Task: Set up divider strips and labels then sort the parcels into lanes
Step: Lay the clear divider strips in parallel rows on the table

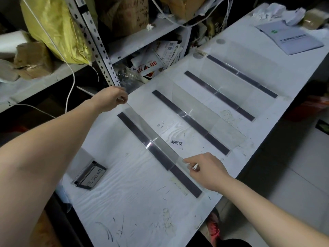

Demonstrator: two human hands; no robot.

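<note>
Several clear plastic divider strips with dark bases stand in a row across the white table (135, 189). On the nearest divider strip (153, 134), my left hand (111, 98) pinches the top edge at its far end. My right hand (206, 169) pinches the same edge at the near end. To its right stand the second divider (191, 120), the third divider (220, 97) and the farthest divider (243, 76). A small white label (177, 143) lies flat in the lane right of the held strip. A clear label holder (89, 175) with a printed card lies at the table's left edge.
A metal shelf (99, 49) behind the table holds a yellow bag (53, 29), cardboard boxes and loose packaging. A grey mailer parcel (289, 37) and crumpled plastic lie at the table's far right end. Floor and a red shoe (214, 227) show below the near edge.
</note>
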